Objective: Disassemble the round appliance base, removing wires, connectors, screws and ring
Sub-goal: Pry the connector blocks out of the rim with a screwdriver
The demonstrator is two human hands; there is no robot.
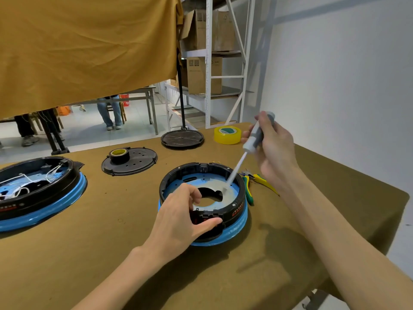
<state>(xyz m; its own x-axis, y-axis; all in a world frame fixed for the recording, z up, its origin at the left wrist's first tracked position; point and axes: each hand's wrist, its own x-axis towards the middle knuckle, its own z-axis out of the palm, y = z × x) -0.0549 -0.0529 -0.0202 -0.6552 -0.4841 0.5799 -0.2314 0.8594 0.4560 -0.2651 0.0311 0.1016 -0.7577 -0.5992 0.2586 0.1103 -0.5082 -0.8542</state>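
A round appliance base point(238, 217), with a black ring above a blue rim and a metal plate with a centre hole inside, sits mid-table. My left hand point(186, 217) grips its near edge, thumb on the outside and fingers curled over the ring. My right hand point(271, 144) holds a grey screwdriver point(257, 136) tilted down, its tip resting on the metal plate at the right inside the base. A second, larger base point(38, 193) with white wires inside lies at the left.
Green and yellow pliers point(251, 189) lie just right of the base. A black cover with a tape roll point(129, 161), another black disc point(182, 138) and yellow tape point(228, 134) sit farther back. The table's edge runs along the right. People stand beyond the cloth.
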